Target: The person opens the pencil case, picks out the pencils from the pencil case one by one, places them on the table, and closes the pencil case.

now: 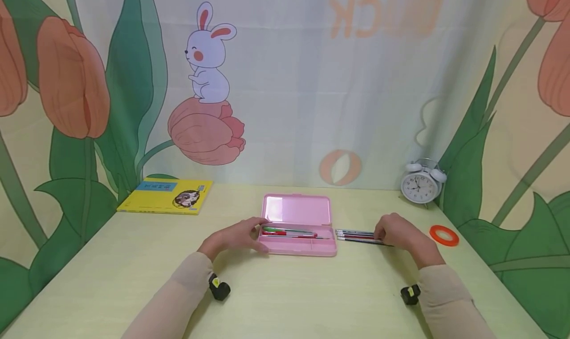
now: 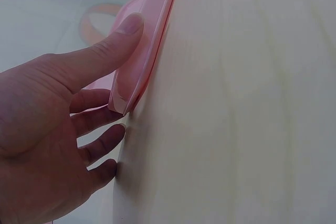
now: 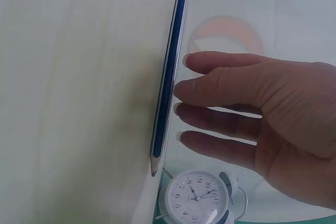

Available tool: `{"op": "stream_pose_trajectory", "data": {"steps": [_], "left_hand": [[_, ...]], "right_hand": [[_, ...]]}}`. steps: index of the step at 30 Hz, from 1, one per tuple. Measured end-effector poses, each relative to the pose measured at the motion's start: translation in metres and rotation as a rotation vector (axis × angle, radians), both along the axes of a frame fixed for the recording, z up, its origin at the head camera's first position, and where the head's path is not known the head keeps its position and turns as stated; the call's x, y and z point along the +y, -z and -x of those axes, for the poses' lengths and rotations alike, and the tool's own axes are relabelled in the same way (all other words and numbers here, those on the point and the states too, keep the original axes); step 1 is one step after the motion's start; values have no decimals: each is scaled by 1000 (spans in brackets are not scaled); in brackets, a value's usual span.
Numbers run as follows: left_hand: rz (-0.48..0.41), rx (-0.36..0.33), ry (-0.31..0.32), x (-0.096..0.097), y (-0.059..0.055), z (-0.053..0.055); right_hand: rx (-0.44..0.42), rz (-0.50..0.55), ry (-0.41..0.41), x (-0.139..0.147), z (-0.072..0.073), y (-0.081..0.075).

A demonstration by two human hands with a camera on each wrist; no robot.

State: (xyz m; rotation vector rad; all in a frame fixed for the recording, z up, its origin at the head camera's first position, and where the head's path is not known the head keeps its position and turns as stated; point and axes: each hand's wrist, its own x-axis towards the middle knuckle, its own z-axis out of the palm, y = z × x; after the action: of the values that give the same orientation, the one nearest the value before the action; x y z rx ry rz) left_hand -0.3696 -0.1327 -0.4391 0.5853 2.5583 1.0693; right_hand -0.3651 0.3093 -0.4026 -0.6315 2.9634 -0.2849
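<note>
1. Through the head view I had a pink pencil case (image 1: pixel 307 211) lying open on the worktop (image 1: pixel 303 294), its lid folded back on the far side. A green pen (image 1: pixel 271 229) and a red pen (image 1: pixel 307 235) lay in the long rear compartment of its tray.
2. There I saw the left hand (image 1: pixel 238 235) holding the case's left end, a finger at the rear corner and the thumb at the front one.
3. Just right of the case I had several pencils (image 1: pixel 356 236) lying side by side, pale ends toward it. The right hand (image 1: pixel 398 232) was bent down over their other end.
4. Further out I noted an orange ring (image 1: pixel 453 241) to the right of that hand, a white alarm clock (image 1: pixel 420 189) in the far right corner and a yellow book (image 1: pixel 153 201) at the far left.
5. On the left wrist view I had the thumb laid against the case's front wall and fingers behind its end, gripping it; the little finger stood clear.
6. The right wrist view gave me a dark blue pencil (image 3: pixel 169 72), sharpened tip toward the clock. The thumb tip was at its edge, the other fingers fairly straight and spread; I couldn't tell whether they pinched any pencils.
</note>
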Motion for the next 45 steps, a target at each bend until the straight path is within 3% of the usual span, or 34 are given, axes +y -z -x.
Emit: {"op": "stream_pose_trajectory", "data": {"steps": [18, 26, 45], "left_hand": [[16, 3, 2, 0, -3, -2], [13, 1, -4, 1, -2, 0], [5, -2, 0, 0, 0, 0]], "right_hand": [[-44, 56, -62, -6, -3, -1], [-42, 102, -131, -10, -6, -5], [-27, 86, -108, -9, -5, -8]]}}
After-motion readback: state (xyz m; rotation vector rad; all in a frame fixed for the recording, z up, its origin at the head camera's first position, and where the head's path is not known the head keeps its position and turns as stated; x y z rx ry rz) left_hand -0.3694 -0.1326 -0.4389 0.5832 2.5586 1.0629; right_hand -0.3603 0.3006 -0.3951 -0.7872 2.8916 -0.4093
